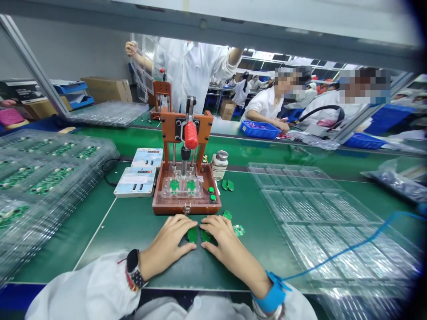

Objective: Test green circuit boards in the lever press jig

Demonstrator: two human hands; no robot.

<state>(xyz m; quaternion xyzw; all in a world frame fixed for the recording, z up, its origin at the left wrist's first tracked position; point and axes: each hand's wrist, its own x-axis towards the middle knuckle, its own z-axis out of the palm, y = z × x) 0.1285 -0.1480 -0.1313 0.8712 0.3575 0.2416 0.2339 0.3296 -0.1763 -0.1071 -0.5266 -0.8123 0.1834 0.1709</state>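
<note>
My left hand [170, 238] rests on the green bench with a small green circuit board [192, 234] between its thumb and fingers. Beside it, my right hand [223, 238] has its thumb and fingers around another green circuit board [205, 235], partly hidden by the fingers. Just past my right fingers lie loose boards, one plain green [227, 215] and one with white components [239, 230]. Directly ahead of both hands stands a brown test fixture [187, 209] with a red-handled toggle clamp [191, 135]. Green boards sit under its clear plate [182, 188].
Left of the fixture are two white counter boxes [136, 181]. A small labelled bottle [219, 165] and two green boards [227, 185] are to its right. Clear trays full of boards [50, 173] stack at left; clear trays [316, 213] lie right. A blue cord [343, 249] trails from my right wrist.
</note>
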